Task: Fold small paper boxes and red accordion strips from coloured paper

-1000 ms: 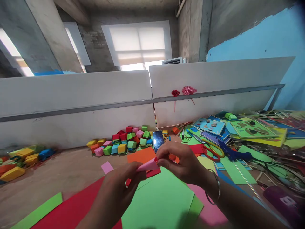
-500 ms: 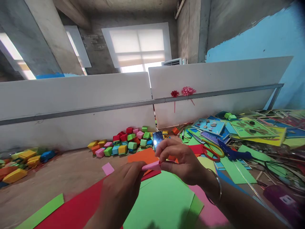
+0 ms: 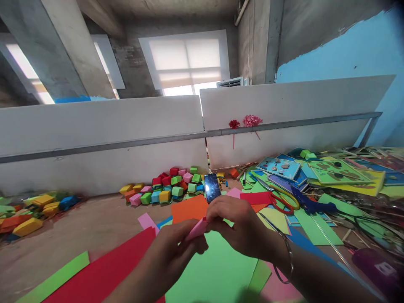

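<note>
A small folded piece of pink paper (image 3: 196, 229) is held between my two hands, over a green paper sheet (image 3: 217, 265). My left hand (image 3: 172, 248) pinches its near left end between thumb and fingers. At the far end, the fingertips of my right hand (image 3: 235, 221) close on the paper's tip, where a bit of red shows. Part of the paper is hidden by my fingers. Red paper (image 3: 116, 265) lies under my left forearm, and orange paper (image 3: 189, 208) lies just beyond my hands.
A phone (image 3: 212, 187) leans behind my hands, beside a heap of coloured paper cubes (image 3: 164, 196). To the right are scissors (image 3: 284, 200), a blue glue gun (image 3: 311, 204) and decorated cards (image 3: 279, 167). More folded paper shapes (image 3: 28, 225) lie far left. A white partition (image 3: 101, 168) stands behind.
My left hand has turned, showing more of its thumb side, and the pink paper now tilts up to the right. My right hand has shifted slightly, and the view has moved a little.
</note>
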The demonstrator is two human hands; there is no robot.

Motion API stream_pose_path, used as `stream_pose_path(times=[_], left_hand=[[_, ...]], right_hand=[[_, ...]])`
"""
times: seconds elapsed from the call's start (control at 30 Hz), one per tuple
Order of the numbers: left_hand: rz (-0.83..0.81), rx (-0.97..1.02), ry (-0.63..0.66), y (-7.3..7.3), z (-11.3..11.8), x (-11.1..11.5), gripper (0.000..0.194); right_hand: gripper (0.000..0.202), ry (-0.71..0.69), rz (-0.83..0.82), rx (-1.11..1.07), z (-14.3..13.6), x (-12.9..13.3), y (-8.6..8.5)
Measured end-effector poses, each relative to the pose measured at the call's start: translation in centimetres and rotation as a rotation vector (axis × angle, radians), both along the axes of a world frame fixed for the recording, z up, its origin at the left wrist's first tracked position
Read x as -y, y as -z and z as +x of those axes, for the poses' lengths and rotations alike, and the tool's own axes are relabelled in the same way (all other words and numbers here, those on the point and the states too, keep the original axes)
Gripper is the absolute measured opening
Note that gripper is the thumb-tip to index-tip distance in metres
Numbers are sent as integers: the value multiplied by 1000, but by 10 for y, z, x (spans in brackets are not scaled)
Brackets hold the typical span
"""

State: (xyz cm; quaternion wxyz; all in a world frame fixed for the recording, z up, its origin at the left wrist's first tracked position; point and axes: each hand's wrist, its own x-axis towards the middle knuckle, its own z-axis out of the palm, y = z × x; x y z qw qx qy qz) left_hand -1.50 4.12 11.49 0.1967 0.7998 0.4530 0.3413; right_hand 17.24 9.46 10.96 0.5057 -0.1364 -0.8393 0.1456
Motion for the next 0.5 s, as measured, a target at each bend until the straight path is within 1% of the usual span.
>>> stream_pose_path(times=[0.07,0.13,0.17,0.27,0.33,0.5], left_hand=[[-98,59,30,0,1,0,23],[-150,110,28,3,1,-1,22],[-152,126,19,4,1,-2,21],[-131,183,7,6,3,-2,18],[-141,232,-1,5,5,-2,16],[-243,399,-31,7,10,-3,16]], right_hand=[[14,-4,-17,18,0,2,1],[9,14,-53,4,-1,4,3],[6,25,-67,-12,-1,5,3],[9,56,-75,-59,-3,8,5],[10,50,-102,-76,-4,9,5],[12,-28,-376,-37,-8,5,4]])
